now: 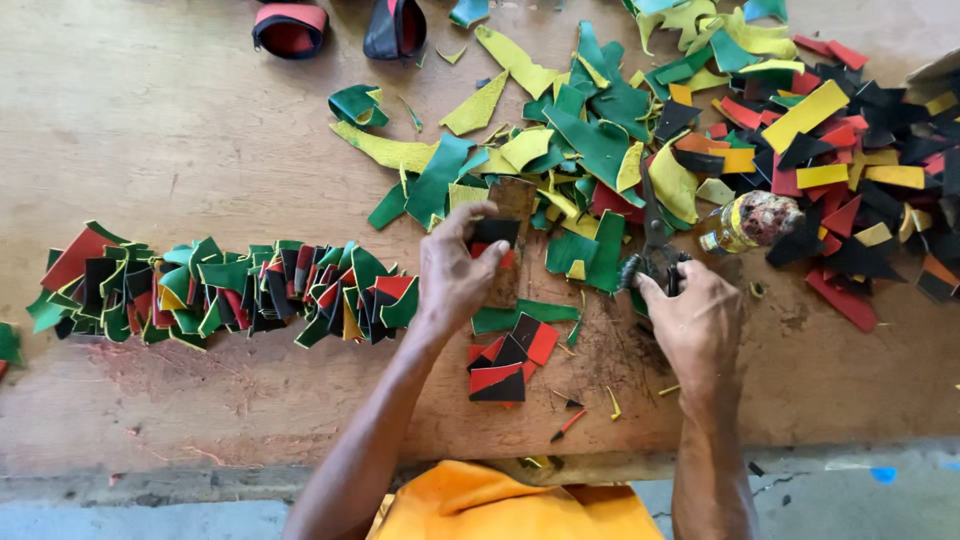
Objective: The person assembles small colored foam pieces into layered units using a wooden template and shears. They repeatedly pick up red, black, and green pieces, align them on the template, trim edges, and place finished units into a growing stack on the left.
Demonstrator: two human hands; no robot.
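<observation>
My left hand (455, 275) grips a small black and red piece (495, 234) against a brown cardboard piece (514, 200), just above the table. My right hand (695, 325) is closed around the handles of dark scissors (655, 245), whose blades point up into the scrap heap. Below my left hand lies a small stack of cut black and red pieces (510, 360). A long row of folded green, red, black and yellow pieces (225, 290) stretches to the left on the wooden table (180, 130).
A big heap of green, yellow, red and black scraps (720, 120) covers the right and top. A small bottle (750, 222) lies beside the scissors. Two red and black rolls (290, 28) sit at the top edge. Orange cloth (515, 505) is at the bottom.
</observation>
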